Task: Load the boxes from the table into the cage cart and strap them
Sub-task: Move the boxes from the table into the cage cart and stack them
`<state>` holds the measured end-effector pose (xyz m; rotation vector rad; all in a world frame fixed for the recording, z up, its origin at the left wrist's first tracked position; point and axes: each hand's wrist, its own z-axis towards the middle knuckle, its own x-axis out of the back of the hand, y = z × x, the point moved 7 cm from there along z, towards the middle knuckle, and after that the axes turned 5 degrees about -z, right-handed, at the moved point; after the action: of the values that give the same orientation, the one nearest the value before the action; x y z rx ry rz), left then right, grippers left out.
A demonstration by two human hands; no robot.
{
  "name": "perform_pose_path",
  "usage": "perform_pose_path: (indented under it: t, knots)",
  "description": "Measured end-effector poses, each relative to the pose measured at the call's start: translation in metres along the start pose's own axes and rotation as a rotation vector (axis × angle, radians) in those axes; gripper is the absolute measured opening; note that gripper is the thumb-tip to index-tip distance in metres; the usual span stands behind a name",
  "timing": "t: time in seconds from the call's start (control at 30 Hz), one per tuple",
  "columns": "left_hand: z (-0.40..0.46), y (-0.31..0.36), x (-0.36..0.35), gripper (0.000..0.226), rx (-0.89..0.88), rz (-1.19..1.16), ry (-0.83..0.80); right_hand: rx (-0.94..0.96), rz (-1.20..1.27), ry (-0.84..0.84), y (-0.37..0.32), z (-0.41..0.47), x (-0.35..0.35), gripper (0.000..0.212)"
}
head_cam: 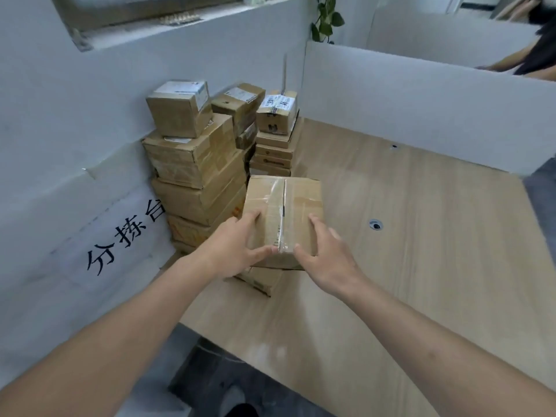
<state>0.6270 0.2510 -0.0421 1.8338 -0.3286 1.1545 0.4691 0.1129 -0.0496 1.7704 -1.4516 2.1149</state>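
A taped brown cardboard box (284,203) lies on top of a flatter box (264,279) on the wooden table (421,266). My left hand (237,245) rests on the box's near left corner, fingers on its top and thumb at the near edge. My right hand (328,254) lies on the near right corner in the same way. Behind them, stacks of cardboard boxes (195,164) stand against the wall in the table's far left corner. The cage cart is not in view.
A white partition (421,109) borders the table's far side, and a person's arm (517,60) shows beyond it at top right. A paper sign with black characters (120,236) is taped to the left wall. A cable hole (375,225) sits in the tabletop.
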Motion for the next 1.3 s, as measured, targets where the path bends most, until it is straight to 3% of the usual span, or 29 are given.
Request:
perform_pose_path:
  t: [0.27,0.53,0.93,1.1,1.3]
  knots:
    - [-0.074,0.027,0.014,0.101,0.126,-0.053,0.214,0.236,-0.026,-0.089,-0.021,-0.022,0.028,0.077]
    - [-0.169,0.014,0.017,0.111,0.319,-0.019,0.38,0.452,-0.009,-0.245,-0.062,-0.062,0.006,0.083]
    - [-0.307,-0.027,-0.004,0.134,0.635,-0.124,0.434,0.637,-0.024,-0.482,-0.115,-0.14,-0.067,0.085]
    - [-0.36,-0.038,-0.018,0.113,0.705,-0.161,0.49,0.677,-0.052,-0.533,-0.126,-0.178,-0.096,0.082]
    - [-0.425,-0.053,-0.045,0.117,0.801,-0.233,0.461,0.725,-0.133,-0.592,-0.133,-0.234,-0.124,0.082]
